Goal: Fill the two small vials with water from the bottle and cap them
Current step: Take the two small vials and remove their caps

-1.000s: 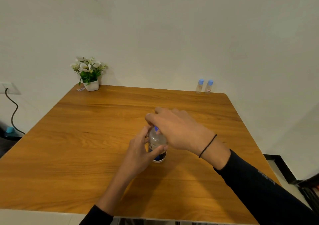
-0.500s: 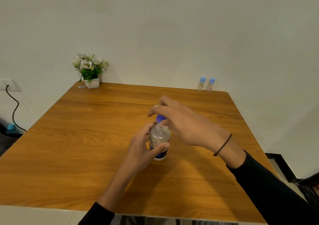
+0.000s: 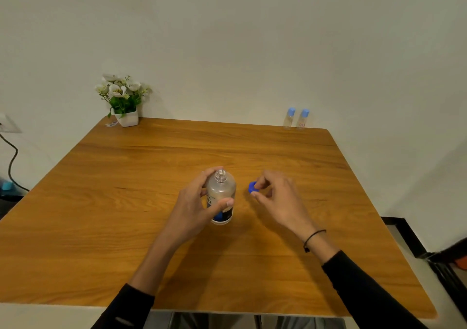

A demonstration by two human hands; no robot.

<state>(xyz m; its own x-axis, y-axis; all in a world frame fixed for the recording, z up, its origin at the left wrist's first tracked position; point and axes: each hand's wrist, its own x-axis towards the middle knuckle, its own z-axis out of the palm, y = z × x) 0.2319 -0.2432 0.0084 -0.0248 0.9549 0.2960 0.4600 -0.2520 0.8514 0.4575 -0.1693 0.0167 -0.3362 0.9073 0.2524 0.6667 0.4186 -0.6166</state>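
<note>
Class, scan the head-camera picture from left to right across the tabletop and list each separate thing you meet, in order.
Flower pot → left hand → bottle → blue cap → right hand → the two vials: left one, then right one.

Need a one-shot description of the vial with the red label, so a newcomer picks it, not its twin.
Start at the wooden table and go to its far right corner, against the wall, opposite the flower pot. Two small clear vials with light blue caps stand side by side there. The one wanted is the right-hand vial, the only one with a small red label near its base; the left-hand vial shows none.
</note>
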